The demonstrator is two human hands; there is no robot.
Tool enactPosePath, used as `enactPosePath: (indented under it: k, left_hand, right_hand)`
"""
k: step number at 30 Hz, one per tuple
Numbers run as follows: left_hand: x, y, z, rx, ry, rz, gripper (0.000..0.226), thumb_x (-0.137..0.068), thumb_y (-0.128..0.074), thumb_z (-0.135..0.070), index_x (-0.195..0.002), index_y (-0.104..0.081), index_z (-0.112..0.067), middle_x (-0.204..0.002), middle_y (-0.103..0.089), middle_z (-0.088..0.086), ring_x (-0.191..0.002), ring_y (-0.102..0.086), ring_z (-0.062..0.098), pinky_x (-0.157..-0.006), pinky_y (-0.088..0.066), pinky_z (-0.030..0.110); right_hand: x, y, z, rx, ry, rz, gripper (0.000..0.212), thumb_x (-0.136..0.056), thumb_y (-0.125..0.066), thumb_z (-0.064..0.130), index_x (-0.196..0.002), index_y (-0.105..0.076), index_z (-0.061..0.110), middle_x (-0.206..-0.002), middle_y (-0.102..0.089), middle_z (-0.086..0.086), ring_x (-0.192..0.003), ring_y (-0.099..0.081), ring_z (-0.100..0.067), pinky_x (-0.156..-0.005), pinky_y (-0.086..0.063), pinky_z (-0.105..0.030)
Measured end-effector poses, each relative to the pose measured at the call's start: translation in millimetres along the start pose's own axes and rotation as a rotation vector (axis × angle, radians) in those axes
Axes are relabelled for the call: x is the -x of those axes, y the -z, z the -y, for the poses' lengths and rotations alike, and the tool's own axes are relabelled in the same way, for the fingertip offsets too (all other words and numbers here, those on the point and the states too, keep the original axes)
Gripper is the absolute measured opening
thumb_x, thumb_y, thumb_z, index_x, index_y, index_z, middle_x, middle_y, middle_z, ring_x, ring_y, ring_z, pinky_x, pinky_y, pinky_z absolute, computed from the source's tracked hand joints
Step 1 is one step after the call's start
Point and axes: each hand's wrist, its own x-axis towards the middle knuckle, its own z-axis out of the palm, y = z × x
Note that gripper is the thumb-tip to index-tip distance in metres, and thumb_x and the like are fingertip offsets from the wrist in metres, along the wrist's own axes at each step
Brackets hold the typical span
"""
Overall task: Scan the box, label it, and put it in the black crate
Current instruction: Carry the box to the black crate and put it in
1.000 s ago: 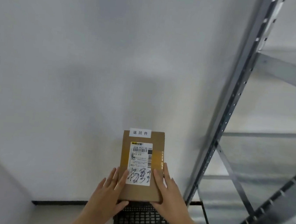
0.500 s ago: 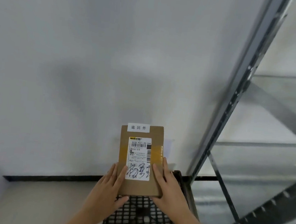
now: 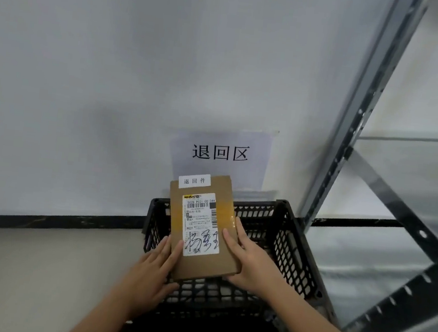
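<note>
A flat brown cardboard box point(image 3: 219, 263) carries a white shipping label with a barcode and black handwriting, plus a small white sticker at its top edge. I hold it tilted above the black crate point(image 3: 294, 250), a lattice-walled plastic basket on the floor against the wall. My left hand point(image 3: 154, 268) grips the box's lower left edge. My right hand point(image 3: 247, 254) grips its right side, fingers lying on the face. The box hides much of the crate's inside.
A paper sign point(image 3: 220, 152) with three black characters hangs on the white wall behind the crate. A grey metal shelving frame point(image 3: 351, 125) stands right of the crate, its diagonal braces close by. Pale floor point(image 3: 39, 268) lies to the left.
The view has tilted down, bringing the whole crate and the wall sign into sight. The box, still in both hands, now hangs lower, over the crate's opening.
</note>
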Motion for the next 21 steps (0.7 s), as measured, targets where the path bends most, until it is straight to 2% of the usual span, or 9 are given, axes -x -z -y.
enactPosePath:
  k: [3,5,7,10,15,17,18,19,21]
  left_hand:
    - [-4,-18,3,-0.001,0.005,0.073,0.072,-0.057,0.021,-0.081,-0.111,0.054,-0.046,-0.154,0.018,0.008,-0.140,0.020,0.026,-0.114,0.000,0.032]
    - [-5,-27,4,0.000,0.023,0.123,0.072,-0.057,0.020,-0.082,-0.108,0.056,-0.046,-0.155,0.018,0.007,-0.142,0.017,0.024,-0.116,-0.006,0.032]
    - [-7,-34,5,0.008,0.039,0.182,0.073,-0.055,0.021,-0.081,-0.107,0.056,-0.044,-0.155,0.017,0.006,-0.142,0.017,0.021,-0.116,-0.006,0.033]
    - [-12,-44,7,0.041,0.076,0.246,0.087,-0.048,0.022,-0.078,-0.119,0.049,-0.036,-0.155,0.017,0.006,-0.136,0.021,0.015,-0.116,-0.008,0.034]
    - [-17,-48,10,0.127,0.142,0.339,0.106,-0.046,0.019,-0.083,-0.133,0.034,-0.025,-0.156,0.015,0.002,-0.144,0.009,0.016,-0.116,-0.013,0.036]
    - [-21,-49,12,0.120,0.170,0.398,0.104,-0.055,0.013,-0.082,-0.139,0.029,-0.022,-0.157,0.013,0.003,-0.144,0.005,0.016,-0.115,-0.019,0.036]
    - [-23,-51,13,0.114,0.187,0.429,0.096,-0.068,0.005,-0.080,-0.141,0.026,-0.022,-0.157,0.013,0.004,-0.145,0.003,0.016,-0.114,-0.020,0.036]
    - [-26,-53,14,0.118,0.209,0.460,0.085,-0.081,-0.006,-0.073,-0.142,0.024,-0.022,-0.157,0.013,0.005,-0.145,0.002,0.016,-0.114,-0.021,0.037]
    - [-31,-57,17,0.149,0.235,0.504,0.078,-0.092,-0.020,-0.061,-0.143,0.023,-0.022,-0.157,0.014,0.007,-0.145,0.002,0.016,-0.114,-0.020,0.037]
  right_hand:
    - [5,-15,-2,0.003,-0.113,0.124,0.109,-0.079,-0.067,0.041,-0.146,0.018,0.031,-0.148,0.035,0.000,-0.122,-0.049,-0.023,-0.105,-0.039,-0.029]
    - [7,-23,-2,0.004,-0.152,0.185,0.104,-0.079,-0.067,0.043,-0.149,0.009,0.033,-0.151,0.033,0.001,-0.119,-0.050,-0.025,-0.102,-0.041,-0.030]
    - [7,-32,-3,0.012,-0.172,0.239,0.103,-0.078,-0.066,0.045,-0.149,0.009,0.035,-0.151,0.034,0.002,-0.119,-0.050,-0.027,-0.101,-0.043,-0.032]
    - [1,-46,-11,0.000,-0.188,0.295,0.106,-0.077,-0.067,0.048,-0.148,0.009,0.036,-0.141,0.039,0.007,-0.127,-0.045,-0.026,-0.105,-0.041,-0.034]
    - [-11,-59,-17,-0.080,-0.215,0.400,0.109,-0.073,-0.071,0.051,-0.149,0.005,0.035,-0.156,0.028,0.000,-0.139,-0.030,-0.028,-0.115,-0.029,-0.040]
    - [-15,-64,-21,-0.110,-0.212,0.433,0.110,-0.071,-0.072,0.053,-0.150,0.002,0.034,-0.158,0.023,-0.001,-0.143,-0.022,-0.028,-0.118,-0.023,-0.041]
    - [-18,-67,-22,-0.125,-0.214,0.454,0.111,-0.068,-0.072,0.056,-0.150,0.000,0.033,-0.158,0.020,-0.002,-0.144,-0.019,-0.028,-0.118,-0.020,-0.041]
    - [-21,-70,-24,-0.143,-0.223,0.479,0.114,-0.064,-0.070,0.062,-0.150,-0.002,0.032,-0.159,0.018,-0.002,-0.145,-0.016,-0.028,-0.119,-0.018,-0.041]
    - [-27,-75,-26,-0.181,-0.257,0.525,0.125,-0.049,-0.061,0.077,-0.150,-0.003,0.032,-0.160,0.014,-0.003,-0.146,-0.012,-0.028,-0.120,-0.015,-0.042]
